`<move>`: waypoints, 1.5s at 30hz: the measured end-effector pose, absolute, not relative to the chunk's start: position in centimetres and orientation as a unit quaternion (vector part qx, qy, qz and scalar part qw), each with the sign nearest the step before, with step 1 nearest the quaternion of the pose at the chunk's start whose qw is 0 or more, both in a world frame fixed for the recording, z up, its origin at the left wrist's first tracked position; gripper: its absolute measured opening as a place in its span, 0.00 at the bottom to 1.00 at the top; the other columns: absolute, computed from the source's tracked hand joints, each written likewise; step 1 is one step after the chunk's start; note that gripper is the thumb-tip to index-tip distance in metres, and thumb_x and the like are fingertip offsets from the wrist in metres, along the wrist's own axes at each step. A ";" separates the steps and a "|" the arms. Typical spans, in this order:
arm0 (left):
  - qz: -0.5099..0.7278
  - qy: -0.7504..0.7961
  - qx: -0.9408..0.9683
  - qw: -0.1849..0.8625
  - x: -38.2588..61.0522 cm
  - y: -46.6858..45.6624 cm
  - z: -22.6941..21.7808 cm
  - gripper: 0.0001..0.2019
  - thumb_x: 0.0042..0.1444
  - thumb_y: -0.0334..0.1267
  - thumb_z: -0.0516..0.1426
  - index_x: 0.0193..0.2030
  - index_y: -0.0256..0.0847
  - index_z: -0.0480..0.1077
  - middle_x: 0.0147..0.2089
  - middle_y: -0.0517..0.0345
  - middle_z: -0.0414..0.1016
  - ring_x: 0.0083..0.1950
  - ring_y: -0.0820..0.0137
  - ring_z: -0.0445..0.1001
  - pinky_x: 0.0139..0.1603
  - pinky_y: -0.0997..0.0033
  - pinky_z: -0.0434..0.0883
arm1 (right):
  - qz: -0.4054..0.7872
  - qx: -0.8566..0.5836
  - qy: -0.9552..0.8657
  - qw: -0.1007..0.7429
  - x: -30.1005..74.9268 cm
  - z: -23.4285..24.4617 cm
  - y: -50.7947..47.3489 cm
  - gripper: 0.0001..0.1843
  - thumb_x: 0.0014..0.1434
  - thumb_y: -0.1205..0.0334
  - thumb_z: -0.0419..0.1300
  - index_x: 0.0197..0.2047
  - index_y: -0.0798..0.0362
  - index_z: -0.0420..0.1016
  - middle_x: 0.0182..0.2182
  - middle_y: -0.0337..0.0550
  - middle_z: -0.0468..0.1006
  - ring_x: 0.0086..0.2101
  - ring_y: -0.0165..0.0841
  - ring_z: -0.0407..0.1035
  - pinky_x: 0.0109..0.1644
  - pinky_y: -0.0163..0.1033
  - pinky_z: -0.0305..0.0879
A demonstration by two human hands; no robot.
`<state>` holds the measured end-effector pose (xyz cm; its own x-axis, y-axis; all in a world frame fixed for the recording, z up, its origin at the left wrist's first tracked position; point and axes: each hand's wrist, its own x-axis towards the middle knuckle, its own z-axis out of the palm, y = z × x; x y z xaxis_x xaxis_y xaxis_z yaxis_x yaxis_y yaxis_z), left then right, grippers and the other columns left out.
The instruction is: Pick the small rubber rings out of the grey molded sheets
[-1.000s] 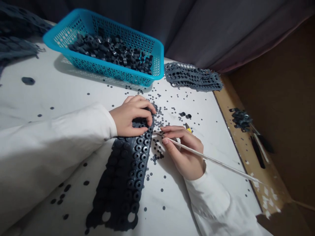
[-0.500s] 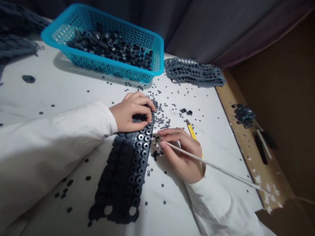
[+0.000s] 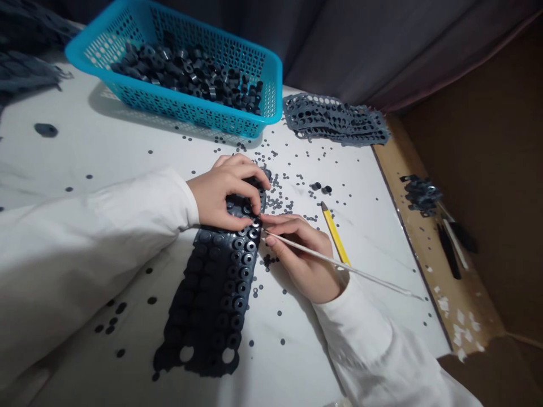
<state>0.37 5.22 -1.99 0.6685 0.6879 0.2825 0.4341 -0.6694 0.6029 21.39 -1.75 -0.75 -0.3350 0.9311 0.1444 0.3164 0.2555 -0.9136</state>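
Observation:
A long black rubber sheet (image 3: 203, 294) with rows of moulded round, ring-topped parts lies on the white table. My left hand (image 3: 229, 192) grips its far end, with curled fingers across it and thumb and index finger close together by the right-hand row. Pinched in my right hand (image 3: 303, 257) is a thin white stick (image 3: 365, 274), its near end at the sheet's right edge beside my left fingertips. Small black discs (image 3: 278, 203) are scattered just beyond the right hand. What lies under my left palm is hidden.
A blue basket (image 3: 182, 102) of black rubber bushings stands at the back. To its right lie perforated rubber sheets (image 3: 335, 120). A yellow-handled tool (image 3: 335, 234) and two black bushings (image 3: 321, 187) rest on the right, with black scraps (image 3: 422, 195) on the wooden ledge.
My right hand has moved left with the white stick, bringing the tip to the sheet's edge near my left fingers. The left hand stays on the sheet. The view has shifted slightly.

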 end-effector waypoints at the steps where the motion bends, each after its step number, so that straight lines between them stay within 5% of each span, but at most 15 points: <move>1: 0.253 0.321 0.877 0.251 0.4 5.2 -2.0 0.04 0.44 0.38 0.62 0.29 0.47 0.76 0.51 0.58 0.73 0.56 0.57 0.61 0.58 0.53 0.53 | 0.421 -0.447 -0.698 0.368 21.4 -0.8 -1.7 0.01 0.56 0.65 0.62 0.34 0.51 0.75 0.42 0.49 0.79 0.44 0.38 0.74 0.48 0.46 0.71; 45: 0.286 0.422 0.837 0.198 -0.6 6.6 -3.4 0.07 0.49 0.44 0.57 0.33 0.49 0.75 0.53 0.59 0.72 0.59 0.54 0.60 0.61 0.52 0.53 | 0.400 -0.444 -0.699 0.393 21.9 -0.9 -1.8 0.02 0.56 0.63 0.62 0.34 0.51 0.74 0.40 0.45 0.80 0.45 0.36 0.74 0.50 0.47 0.71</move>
<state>-0.60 6.60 -3.36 0.4791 0.8207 0.3114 0.5935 -0.5643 0.5739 21.86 -1.78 -0.91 -0.2972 0.9349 0.1940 0.3052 0.2855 -0.9085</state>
